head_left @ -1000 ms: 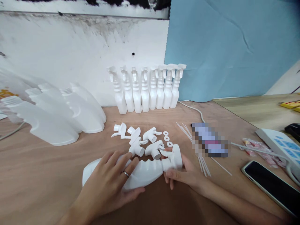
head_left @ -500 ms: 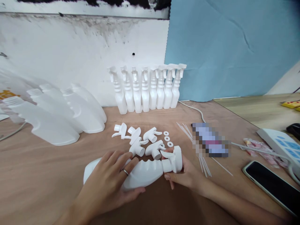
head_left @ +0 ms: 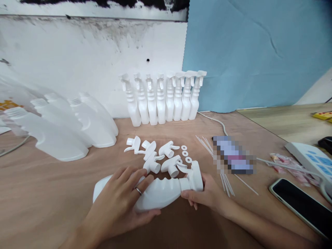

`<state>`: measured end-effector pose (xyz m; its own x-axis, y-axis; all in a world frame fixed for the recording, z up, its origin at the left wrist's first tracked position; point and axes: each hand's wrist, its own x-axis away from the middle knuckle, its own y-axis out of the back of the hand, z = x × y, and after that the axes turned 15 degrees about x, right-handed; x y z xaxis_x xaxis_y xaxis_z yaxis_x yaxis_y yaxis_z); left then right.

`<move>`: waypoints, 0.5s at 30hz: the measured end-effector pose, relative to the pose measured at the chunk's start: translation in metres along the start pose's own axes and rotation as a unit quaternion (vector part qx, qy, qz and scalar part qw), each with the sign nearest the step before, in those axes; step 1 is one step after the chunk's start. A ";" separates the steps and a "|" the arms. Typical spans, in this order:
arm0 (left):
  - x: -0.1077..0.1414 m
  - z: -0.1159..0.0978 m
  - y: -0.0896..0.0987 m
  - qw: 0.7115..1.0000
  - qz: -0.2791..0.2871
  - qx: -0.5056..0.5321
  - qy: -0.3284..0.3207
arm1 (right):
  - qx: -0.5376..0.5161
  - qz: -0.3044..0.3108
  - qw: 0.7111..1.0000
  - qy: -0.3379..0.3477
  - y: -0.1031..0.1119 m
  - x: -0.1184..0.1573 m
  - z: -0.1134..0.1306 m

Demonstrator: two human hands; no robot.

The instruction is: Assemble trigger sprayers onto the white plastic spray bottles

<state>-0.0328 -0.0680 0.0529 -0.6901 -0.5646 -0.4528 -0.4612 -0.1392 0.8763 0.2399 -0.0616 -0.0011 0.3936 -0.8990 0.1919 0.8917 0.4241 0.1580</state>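
My left hand [head_left: 124, 200], with a ring on one finger, is wrapped round the body of a white spray bottle [head_left: 163, 192] lying on its side. At the bottle's neck sits a white trigger sprayer head [head_left: 195, 178], its trigger pointing away from me. My right hand [head_left: 207, 193] grips this head and its collar from the right, fingers partly hidden behind and below it. Just beyond the bottle lie several loose trigger sprayer heads [head_left: 169, 166] and three small white ring washers [head_left: 184, 153].
Several capped spray bottles [head_left: 160, 107] stand in a row against the wall. Uncapped bottles [head_left: 62, 138] lie at left. Thin white tubes [head_left: 227, 185], a pixelated device [head_left: 233, 155], a phone [head_left: 303, 204], pink packets [head_left: 290, 166] and a power strip [head_left: 311, 155] are at right.
My right hand's fingers have shifted round the sprayer head and collar, the fingertips now lower beneath it. The sprayer head is slightly turned. My left hand stays on the bottle.
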 end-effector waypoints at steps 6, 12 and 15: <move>0.000 0.000 0.001 1.000 -0.003 0.006 0.002 | -0.013 -0.001 1.000 -0.012 0.001 0.001 -0.001; 0.003 -0.001 -0.003 0.999 0.025 0.026 0.034 | 0.035 -0.024 0.996 0.073 0.003 0.003 -0.001; 0.004 0.000 -0.004 0.997 0.031 0.044 0.052 | 0.042 -0.009 0.999 0.034 0.001 0.004 0.002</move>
<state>-0.0337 -0.0699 0.0472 -0.6597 -0.6520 -0.3739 -0.4688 -0.0318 0.8827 0.2421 -0.0644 0.0023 0.3948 -0.9105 0.1229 0.8778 0.4133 0.2423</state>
